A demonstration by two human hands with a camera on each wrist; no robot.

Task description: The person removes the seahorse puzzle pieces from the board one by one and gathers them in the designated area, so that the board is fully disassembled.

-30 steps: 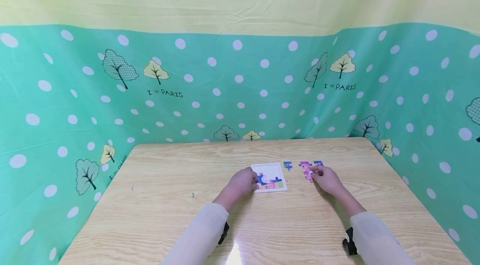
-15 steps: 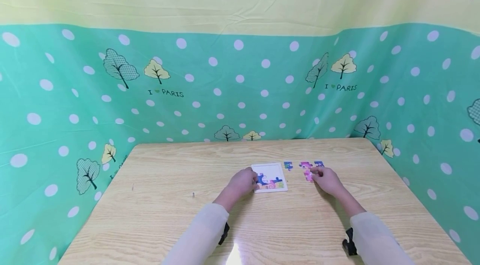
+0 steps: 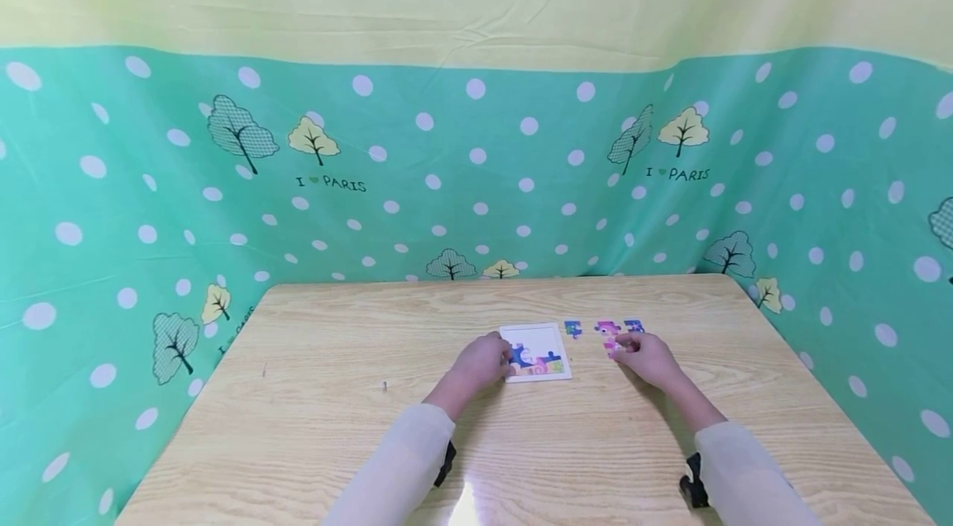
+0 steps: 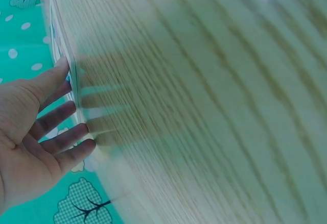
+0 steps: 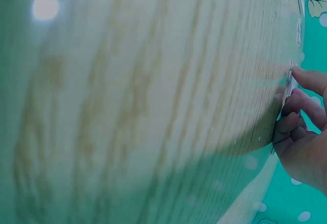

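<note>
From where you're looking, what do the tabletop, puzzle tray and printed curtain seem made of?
Tabletop: wood or wood-look laminate, glossy, with visible grain and a bright reflection. Puzzle tray: perhaps cardboard or plastic; its thin white rim fits either, finish unclear. Printed curtain: likely cloth, fairly matte; it creases and hangs in folds.

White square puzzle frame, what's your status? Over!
Left hand touching frame, partly filled. Right hand pinching pink jigsaw piece. Blue jigsaw piece beside frame, maybe in the way.

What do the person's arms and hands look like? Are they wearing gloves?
No gloves show: the left hand and right hand are bare. The left sleeve and right sleeve are plain off-white. A black gadget pokes out beside each.
</note>
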